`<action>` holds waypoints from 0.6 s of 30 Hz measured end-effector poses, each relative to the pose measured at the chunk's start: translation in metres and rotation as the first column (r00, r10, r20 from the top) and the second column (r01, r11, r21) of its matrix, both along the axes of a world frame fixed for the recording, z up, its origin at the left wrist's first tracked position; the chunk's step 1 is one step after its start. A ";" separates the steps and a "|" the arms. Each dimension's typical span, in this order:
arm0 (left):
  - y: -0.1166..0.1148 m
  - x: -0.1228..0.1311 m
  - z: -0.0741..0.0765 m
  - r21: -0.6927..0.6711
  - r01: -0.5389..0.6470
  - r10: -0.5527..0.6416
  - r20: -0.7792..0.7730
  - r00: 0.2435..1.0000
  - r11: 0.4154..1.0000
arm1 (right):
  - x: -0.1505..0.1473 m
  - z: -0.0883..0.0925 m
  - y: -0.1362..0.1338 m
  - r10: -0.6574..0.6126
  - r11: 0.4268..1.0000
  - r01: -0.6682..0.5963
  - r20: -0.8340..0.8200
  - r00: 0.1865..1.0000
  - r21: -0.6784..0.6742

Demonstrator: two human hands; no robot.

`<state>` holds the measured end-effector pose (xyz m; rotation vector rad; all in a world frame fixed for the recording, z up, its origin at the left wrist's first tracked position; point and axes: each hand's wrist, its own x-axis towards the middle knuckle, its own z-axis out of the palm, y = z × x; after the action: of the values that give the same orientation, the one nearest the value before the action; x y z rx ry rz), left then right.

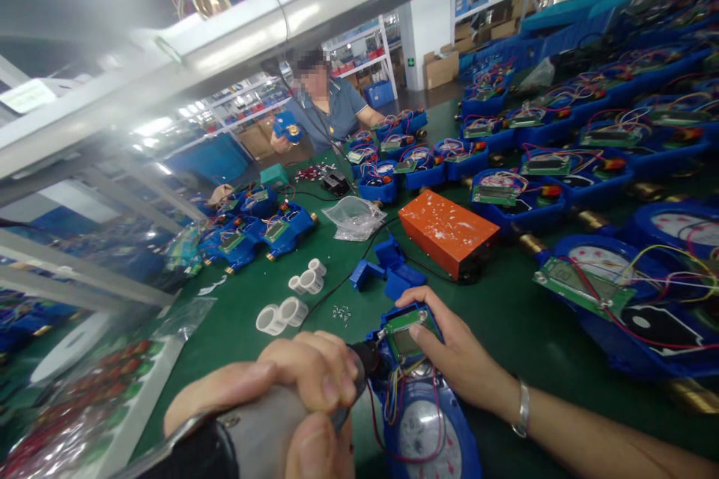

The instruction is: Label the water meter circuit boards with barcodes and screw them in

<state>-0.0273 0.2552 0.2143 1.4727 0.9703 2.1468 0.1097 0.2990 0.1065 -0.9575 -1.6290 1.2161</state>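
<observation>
My left hand point(292, 397) grips a grey electric screwdriver point(264, 434) whose black tip point(368, 358) meets the top corner of a blue water meter point(419, 404). My right hand point(449, 348) lies on that meter, thumb and fingers pressing its small green circuit board point(405, 333) into the blue housing. Coloured wires run from the board down over the meter's white dial point(428, 438). A silver bracelet point(523, 409) circles my right wrist.
Several open blue meters with boards and wires fill the green table point(505, 299) at right and back. An orange box point(448, 230), blue plastic parts point(387, 269), white caps point(292, 299), loose screws point(341, 312) and a clear bag point(355, 217) lie ahead. A co-worker point(326, 108) across holds a blue meter.
</observation>
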 end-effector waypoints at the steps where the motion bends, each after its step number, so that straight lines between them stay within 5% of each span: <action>1: -0.001 0.001 0.000 0.045 0.000 0.000 0.006 1.000 0.999 | 0.000 0.000 0.000 0.001 1.000 -0.001 -0.001 1.000 0.010; 12: 0.003 0.004 -0.013 0.164 -0.045 0.043 0.019 0.999 0.985 | -0.001 0.001 0.001 -0.001 1.000 0.000 0.031 1.000 0.031; 18: -0.019 -0.015 -0.003 0.055 -0.151 0.141 0.146 0.979 0.987 | -0.001 0.002 -0.001 0.002 1.000 -0.002 0.059 0.998 -0.009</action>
<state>-0.0423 0.2363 0.2110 1.2924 0.9927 2.3730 0.1083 0.2975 0.1089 -1.0061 -1.6727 1.2071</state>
